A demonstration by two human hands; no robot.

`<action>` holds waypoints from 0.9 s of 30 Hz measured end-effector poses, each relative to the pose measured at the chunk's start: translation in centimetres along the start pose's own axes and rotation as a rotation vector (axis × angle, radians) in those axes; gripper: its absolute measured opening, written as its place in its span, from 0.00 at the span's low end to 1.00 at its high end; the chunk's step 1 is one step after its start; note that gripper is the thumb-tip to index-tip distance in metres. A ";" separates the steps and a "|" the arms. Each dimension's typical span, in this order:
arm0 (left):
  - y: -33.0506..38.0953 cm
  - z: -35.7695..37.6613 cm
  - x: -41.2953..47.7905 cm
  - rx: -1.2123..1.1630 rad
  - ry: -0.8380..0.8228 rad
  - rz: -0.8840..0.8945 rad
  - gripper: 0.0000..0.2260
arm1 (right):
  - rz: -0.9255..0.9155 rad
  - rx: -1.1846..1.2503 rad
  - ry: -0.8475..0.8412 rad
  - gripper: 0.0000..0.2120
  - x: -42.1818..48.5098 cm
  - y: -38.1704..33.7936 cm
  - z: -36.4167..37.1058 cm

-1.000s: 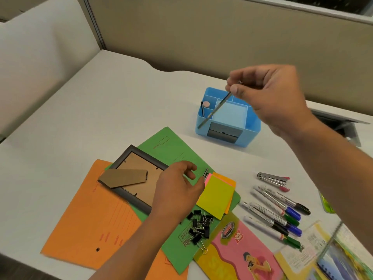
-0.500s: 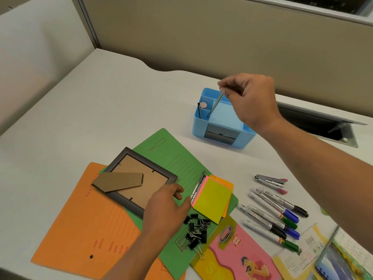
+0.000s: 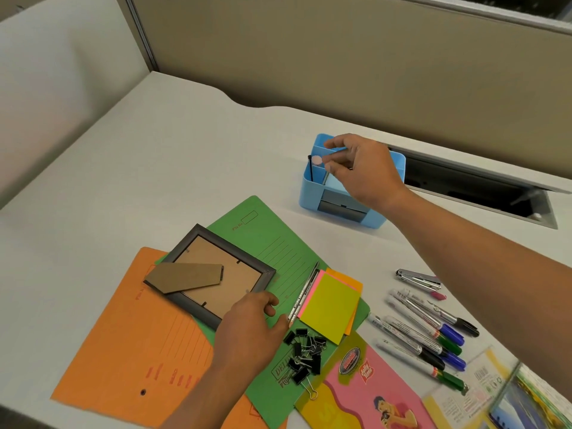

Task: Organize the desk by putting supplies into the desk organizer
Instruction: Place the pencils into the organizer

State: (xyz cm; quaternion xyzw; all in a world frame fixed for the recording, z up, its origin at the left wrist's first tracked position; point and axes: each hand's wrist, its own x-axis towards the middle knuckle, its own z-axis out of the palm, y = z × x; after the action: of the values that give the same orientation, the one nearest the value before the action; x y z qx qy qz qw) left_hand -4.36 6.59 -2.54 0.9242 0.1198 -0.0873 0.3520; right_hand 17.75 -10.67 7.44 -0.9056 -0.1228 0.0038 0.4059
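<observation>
The blue desk organizer (image 3: 307, 193) stands at the back of the desk. My right hand (image 3: 365, 171) hovers over it and pinches a thin grey pen (image 3: 326, 178), whose lower end is down inside the front left compartment. A black stick (image 3: 310, 168) and a pink-topped item (image 3: 316, 160) stand in that same corner. My left hand (image 3: 247, 329) rests on the green folder (image 3: 272, 243) with relaxed fingers touching the picture frame (image 3: 216, 274) corner. Beside its thumb lies another pen (image 3: 305, 292). Sticky notes (image 3: 329, 308), black binder clips (image 3: 305, 354) and several markers (image 3: 427, 332) lie loose.
An orange folder (image 3: 123, 335) lies under the green one. A metal clipper (image 3: 418, 280) sits above the markers. A pink booklet (image 3: 371, 391) and printed papers (image 3: 483, 394) fill the near right. A cable slot (image 3: 479, 193) opens behind the organizer, with partition walls beyond.
My right hand has come down from above the organizer and lowered the grey pen into the front left compartment. My left hand has slid slightly back toward the frame corner.
</observation>
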 end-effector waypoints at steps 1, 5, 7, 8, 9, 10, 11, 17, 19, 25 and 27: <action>0.0 0.0 0.0 0.008 -0.005 0.001 0.14 | 0.016 -0.002 -0.018 0.15 -0.2 0.1 -0.1; 0.0 0.0 -0.1 0.050 -0.027 0.017 0.13 | 0.062 -0.042 0.017 0.17 -1.2 0.9 -0.8; 0.1 0.0 -0.1 0.066 -0.047 0.024 0.14 | 0.095 -0.036 0.067 0.17 -2.4 1.4 -1.1; 0.1 0.0 -0.2 0.078 -0.056 0.028 0.14 | 0.115 -0.016 0.093 0.18 -3.3 1.6 -1.2; 0.2 0.1 -0.2 0.093 -0.061 0.033 0.15 | 0.135 0.009 0.114 0.18 -4.4 1.7 -1.1; 0.2 0.1 -0.3 0.107 -0.062 0.039 0.15 | 0.157 0.031 0.127 0.18 -5.7 1.9 -1.0; 0.2 0.2 -0.3 0.119 -0.061 0.042 0.15 | 0.176 0.043 0.126 0.16 -7.2 2.2 -0.7; 0.1 0.9 -0.7 0.255 -0.094 0.033 0.12 | 0.315 0.123 0.066 0.11 -16.5 4.4 2.6; 0.2 1.1 -0.8 0.289 -0.094 0.039 0.11 | 0.338 0.136 0.010 0.11 -19.4 4.6 3.9; 0.1 1.7 -1.1 0.332 -0.063 0.044 0.10 | 0.381 0.160 -0.032 0.09 -23.9 4.6 5.8; 0.2 1.8 -1.2 0.335 -0.062 0.032 0.10 | 0.385 0.162 -0.035 0.09 -24.3 4.4 6.0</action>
State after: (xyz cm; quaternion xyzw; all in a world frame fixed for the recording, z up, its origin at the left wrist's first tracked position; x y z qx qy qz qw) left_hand -5.59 5.01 -3.46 0.9686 0.0778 -0.1290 0.1979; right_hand -5.53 -14.59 -2.06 -0.8765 0.0463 0.1068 0.4672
